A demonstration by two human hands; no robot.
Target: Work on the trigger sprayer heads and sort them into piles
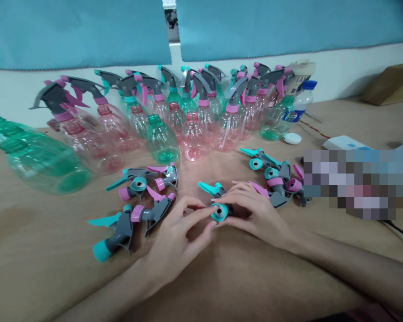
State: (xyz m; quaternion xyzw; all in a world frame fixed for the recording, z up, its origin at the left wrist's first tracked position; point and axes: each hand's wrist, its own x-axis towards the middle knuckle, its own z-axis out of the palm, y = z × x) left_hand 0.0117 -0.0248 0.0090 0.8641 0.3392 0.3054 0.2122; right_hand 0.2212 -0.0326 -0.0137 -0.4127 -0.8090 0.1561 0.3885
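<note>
A grey spray-trigger head with a teal trigger and teal screw cap (218, 206) lies at the table's middle. My right hand (255, 210) is wrapped over its body from the right. My left hand (177, 235) reaches in from the left, its fingertips pinching at the teal cap's rim. Several loose trigger heads in grey, pink and teal (143, 197) lie just left of my left hand. Another small heap of trigger heads (277, 176) lies right of my right hand.
A crowd of clear pink and green spray bottles (195, 116) stands along the back, some capped, an open green bottle (161, 141) in front. Green bottles (36, 156) lie at far left. A water bottle (304, 100), white disc (292, 138) and white box (345, 144) sit right.
</note>
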